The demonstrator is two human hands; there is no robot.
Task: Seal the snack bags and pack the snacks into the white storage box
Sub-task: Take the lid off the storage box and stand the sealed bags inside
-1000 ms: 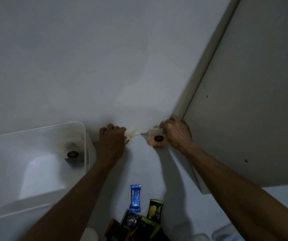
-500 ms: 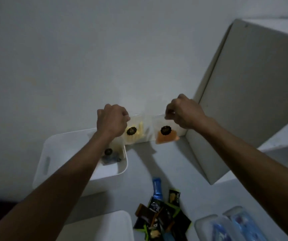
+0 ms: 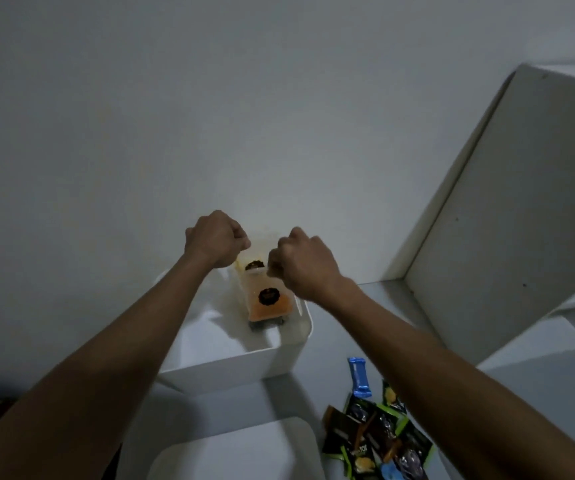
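My left hand (image 3: 215, 242) grips the top of a clear bag of yellow snacks (image 3: 252, 263), and my right hand (image 3: 301, 261) pinches the top of a clear bag of orange snacks (image 3: 269, 301). Both bags carry a dark round label and hang over the far right corner of the white storage box (image 3: 244, 362). The orange bag hangs in front of the yellow one and hides most of it. A dark bag (image 3: 265, 323) lies inside the box under them, mostly hidden.
A pile of small wrapped snacks (image 3: 376, 434) with a blue bar (image 3: 359, 375) lies on the white table right of the box. A white lid (image 3: 237, 452) sits at the near edge. A white cabinet panel (image 3: 508, 216) stands at the right.
Both hands lifted the two bags from the wall's foot and carried them left over the white box. The bags now overlap instead of hanging side by side.
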